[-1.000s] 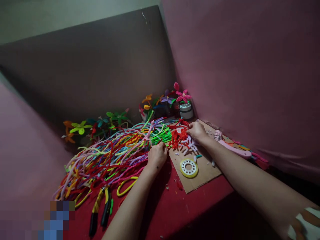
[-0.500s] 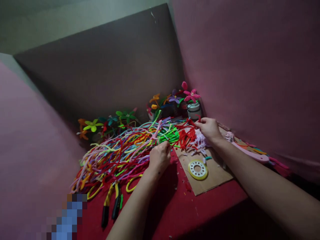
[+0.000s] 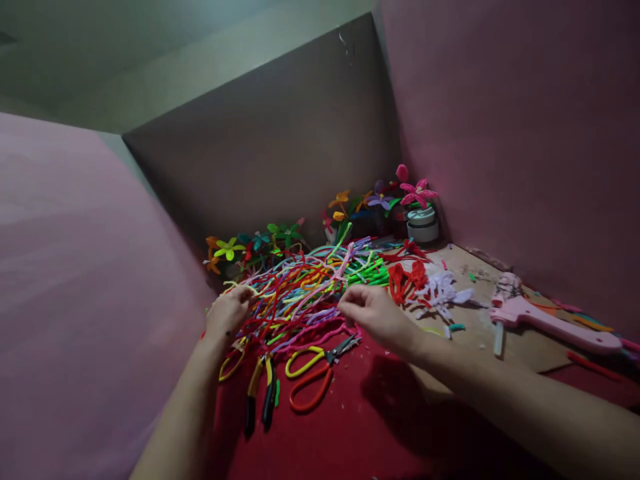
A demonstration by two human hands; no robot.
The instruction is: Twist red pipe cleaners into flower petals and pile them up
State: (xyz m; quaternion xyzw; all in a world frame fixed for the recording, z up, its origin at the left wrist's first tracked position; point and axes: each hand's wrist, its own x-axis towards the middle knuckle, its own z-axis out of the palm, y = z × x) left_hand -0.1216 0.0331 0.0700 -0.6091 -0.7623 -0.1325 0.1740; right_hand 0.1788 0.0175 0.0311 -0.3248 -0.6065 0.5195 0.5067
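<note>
A large heap of multicoloured pipe cleaners [image 3: 295, 293] lies across the table. At the heap's left end is my left hand [image 3: 230, 317], its fingers curled together among the strands; what they grip is hidden. My right hand [image 3: 377, 313] hovers by the heap's right front part, thumb and fingertips pinched, and I cannot make out anything between them. Just beyond it are a bundle of green pipe cleaners [image 3: 370, 270], shaped red pieces [image 3: 407, 280] and shaped pale lilac pieces [image 3: 443, 293]. Scissors with yellow and red handles [image 3: 310, 390] lie in front, between my hands.
Black-and-yellow pliers [image 3: 260, 393] lie left of the scissors. A pink glue gun [image 3: 560, 323] rests on cardboard [image 3: 530, 347] at right. Pipe-cleaner flowers [image 3: 230, 248] line the back, near a round white-and-dark container [image 3: 423, 225]. Pink walls flank the red-covered table [image 3: 345, 433].
My left hand has moved to the heap's left end. My right hand has left the red pieces and come left and nearer. The view has turned left; the tape roll is out of sight.
</note>
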